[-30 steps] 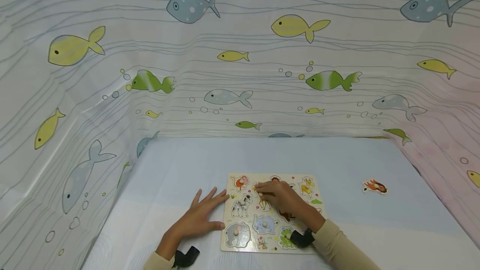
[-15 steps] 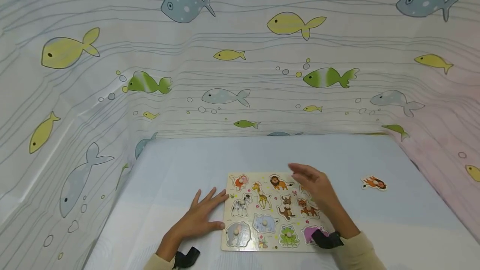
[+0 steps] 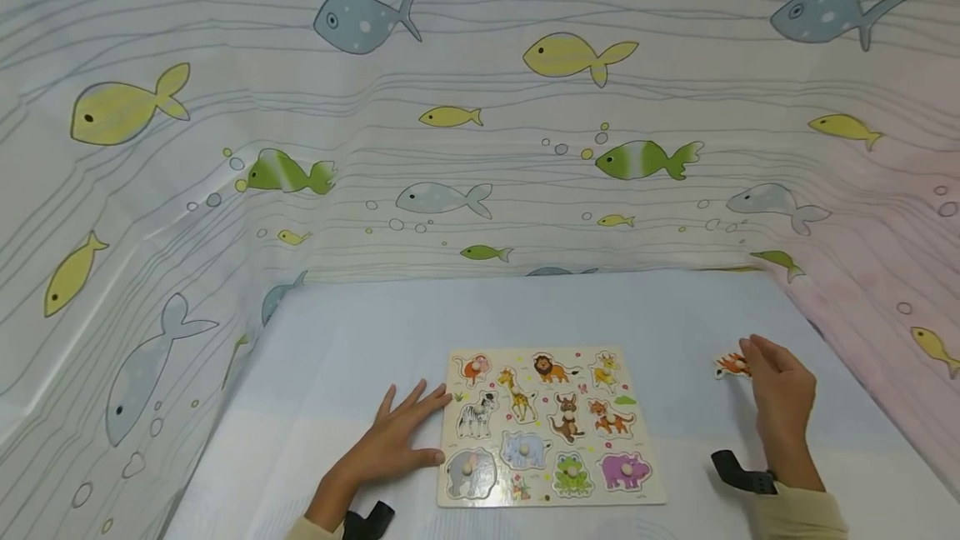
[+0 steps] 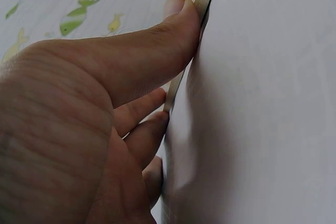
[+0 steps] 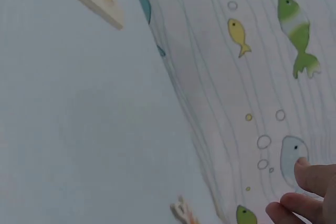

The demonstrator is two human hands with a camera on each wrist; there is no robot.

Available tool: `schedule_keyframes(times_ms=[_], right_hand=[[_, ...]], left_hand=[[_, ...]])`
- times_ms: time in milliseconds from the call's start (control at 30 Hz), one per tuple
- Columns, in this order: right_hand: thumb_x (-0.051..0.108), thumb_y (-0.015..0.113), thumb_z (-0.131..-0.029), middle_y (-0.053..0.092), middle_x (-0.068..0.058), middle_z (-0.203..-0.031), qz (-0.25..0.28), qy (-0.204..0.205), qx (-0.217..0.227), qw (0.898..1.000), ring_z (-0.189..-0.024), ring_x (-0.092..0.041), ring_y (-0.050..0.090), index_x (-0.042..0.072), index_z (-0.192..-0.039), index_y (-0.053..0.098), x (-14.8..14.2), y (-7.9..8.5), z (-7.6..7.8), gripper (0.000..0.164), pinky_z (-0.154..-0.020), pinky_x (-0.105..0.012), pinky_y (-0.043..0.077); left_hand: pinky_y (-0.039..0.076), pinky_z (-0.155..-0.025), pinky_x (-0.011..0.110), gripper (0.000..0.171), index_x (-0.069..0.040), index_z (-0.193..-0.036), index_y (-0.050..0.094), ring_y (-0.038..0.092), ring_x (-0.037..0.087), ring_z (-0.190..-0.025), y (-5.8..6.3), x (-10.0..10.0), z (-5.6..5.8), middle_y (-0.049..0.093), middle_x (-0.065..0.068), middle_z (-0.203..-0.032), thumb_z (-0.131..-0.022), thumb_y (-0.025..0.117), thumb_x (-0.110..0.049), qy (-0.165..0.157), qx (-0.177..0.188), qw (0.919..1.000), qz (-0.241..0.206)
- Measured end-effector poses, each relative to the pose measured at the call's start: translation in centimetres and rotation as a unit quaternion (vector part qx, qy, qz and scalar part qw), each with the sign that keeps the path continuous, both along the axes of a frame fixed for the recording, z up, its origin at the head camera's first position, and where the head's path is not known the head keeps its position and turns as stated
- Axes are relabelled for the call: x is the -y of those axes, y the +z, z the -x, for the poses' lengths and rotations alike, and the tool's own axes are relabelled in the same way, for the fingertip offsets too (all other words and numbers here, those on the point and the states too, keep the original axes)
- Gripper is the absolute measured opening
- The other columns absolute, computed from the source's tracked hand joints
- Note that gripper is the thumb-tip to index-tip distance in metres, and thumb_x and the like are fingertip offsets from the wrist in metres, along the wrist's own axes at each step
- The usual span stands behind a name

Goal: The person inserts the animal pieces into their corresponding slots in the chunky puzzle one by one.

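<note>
A wooden animal puzzle board [image 3: 510,487] lies flat on the table. My left hand [image 3: 393,442] has its fingers spread, thumb and fingertips at the board's left edge; the left wrist view shows the thumb [image 4: 181,27] against that edge. Far to the right of the board lies a loose orange-and-brown animal puzzle piece [image 3: 729,366], also seen at the bottom of the right wrist view as a thin piece [image 5: 182,211]. Over its right part is my right hand [image 3: 782,390], fingers loosely bent and hiding some of it. In the right wrist view the fingertips [image 5: 302,166] stand apart from the piece.
The grey elephant [image 3: 471,474], frog [image 3: 573,475] and purple hippo [image 3: 626,471] on the board have round knobs. No knob shows on the lion [image 3: 553,368], giraffe or zebra. A fish-patterned sheet [image 3: 450,157] rises behind the pale table [image 3: 360,323].
My right hand has moved right, off the board's giraffe and past its upper right corner, to the loose piece. My left hand has stayed at the board's edge. The view has shifted slightly.
</note>
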State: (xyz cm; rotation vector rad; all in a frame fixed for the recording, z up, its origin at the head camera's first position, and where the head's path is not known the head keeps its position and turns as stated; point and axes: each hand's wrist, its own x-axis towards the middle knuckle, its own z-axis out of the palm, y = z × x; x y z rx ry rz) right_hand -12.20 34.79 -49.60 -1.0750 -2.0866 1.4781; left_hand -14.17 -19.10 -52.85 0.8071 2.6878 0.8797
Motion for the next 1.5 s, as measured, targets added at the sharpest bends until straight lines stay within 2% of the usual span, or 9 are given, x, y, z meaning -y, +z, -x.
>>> schedule_keyframes(times_ms=[133,233,467,633,800,967,1067,1367,1500], right_hand=[[0.051,0.056,-0.097,0.046,-0.011,-0.155,-0.014,-0.023,0.017,0.999,-0.147,-0.029,0.040,0.014,-0.147,0.052,-1.4,-1.8,-0.4,0.062,-0.118,-0.050,0.038],[0.048,0.057,-0.097,0.046,-0.017,-0.153,-0.063,-0.013,0.021,0.998,-0.148,-0.034,0.035,0.009,-0.145,0.053,-1.8,-3.0,-0.7,0.061,-0.120,-0.056,0.031],[0.034,0.062,-0.097,0.052,-0.016,-0.146,-0.128,0.000,-0.021,0.992,-0.147,-0.028,0.037,0.004,-0.138,0.059,-2.1,-4.4,-0.2,0.051,-0.122,-0.047,0.031],[0.026,0.065,-0.097,0.056,-0.020,-0.140,-0.174,0.012,-0.015,0.985,-0.141,-0.036,0.044,0.000,-0.132,0.062,-2.2,-4.9,0.1,0.044,-0.117,-0.052,0.036],[0.020,0.071,-0.093,0.061,-0.027,-0.131,-0.244,0.045,-0.007,0.969,-0.132,-0.047,0.051,-0.003,-0.124,0.067,-2.4,-5.2,0.3,0.039,-0.108,-0.059,0.043],[0.013,0.072,-0.091,0.065,-0.030,-0.122,-0.289,0.056,-0.008,0.956,-0.124,-0.050,0.056,-0.006,-0.116,0.070,-2.4,-5.4,0.3,0.032,-0.101,-0.060,0.046],[0.012,0.070,-0.092,0.065,-0.030,-0.122,-0.296,0.056,-0.005,0.954,-0.124,-0.050,0.056,-0.009,-0.116,0.069,-2.3,-5.5,0.4,0.032,-0.102,-0.061,0.046],[0.012,0.064,-0.096,0.060,-0.029,-0.132,-0.273,0.070,-0.022,0.959,-0.132,-0.050,0.049,-0.011,-0.117,0.068,-1.9,-5.4,0.6,0.031,-0.112,-0.059,0.038],[0.011,0.065,-0.096,0.063,-0.024,-0.132,-0.289,0.107,-0.052,0.950,-0.129,-0.048,0.054,-0.006,-0.117,0.070,-1.2,-4.5,0.9,0.028,-0.109,-0.058,0.041]], left_hand=[[-0.008,-0.120,0.067,0.085,-0.019,-0.149,0.048,0.024,0.039,-0.152,-0.1,0.1,-0.2,0.040,0.003,-0.159,-0.077,0.074,-0.056,-0.002,-0.009,0.9999,-0.006],[-0.007,-0.119,0.069,0.084,-0.018,-0.149,0.048,0.026,0.042,-0.151,-0.1,0.1,-0.3,0.042,0.006,-0.158,-0.078,0.073,-0.057,-0.004,-0.019,0.9997,-0.011],[-0.005,-0.118,0.070,0.084,-0.018,-0.148,0.050,0.027,0.044,-0.149,0.0,0.0,-0.5,0.044,0.008,-0.157,-0.077,0.074,-0.056,0.001,-0.027,0.9995,-0.018],[-0.007,-0.119,0.069,0.085,-0.018,-0.148,0.049,0.026,0.042,-0.151,0.2,0.0,-0.5,0.042,0.006,-0.158,-0.076,0.075,-0.056,0.004,-0.017,0.9997,-0.014],[-0.008,-0.119,0.068,0.085,-0.018,-0.149,0.048,0.025,0.042,-0.151,0.1,0.0,-0.4,0.041,0.006,-0.158,-0.077,0.075,-0.055,0.001,-0.014,0.9998,-0.013],[-0.009,-0.120,0.066,0.085,-0.020,-0.150,0.047,0.023,0.038,-0.153,0.1,0.0,-0.2,0.040,0.002,-0.160,-0.077,0.074,-0.056,0.001,-0.009,0.9999,-0.008],[-0.009,-0.121,0.065,0.086,-0.021,-0.150,0.046,0.022,0.036,-0.153,0.0,0.0,-0.2,0.039,0.000,-0.160,-0.077,0.074,-0.057,-0.001,-0.006,1.0000,-0.005],[-0.007,-0.119,0.068,0.085,-0.019,-0.149,0.048,0.025,0.041,-0.151,-0.1,0.0,-0.2,0.041,0.005,-0.159,-0.077,0.075,-0.054,-0.004,-0.017,0.9998,-0.012],[-0.008,-0.120,0.067,0.085,-0.019,-0.149,0.047,0.024,0.040,-0.152,0.1,0.0,-0.2,0.040,0.004,-0.159,-0.077,0.077,-0.051,-0.002,-0.013,0.9998,-0.012]])
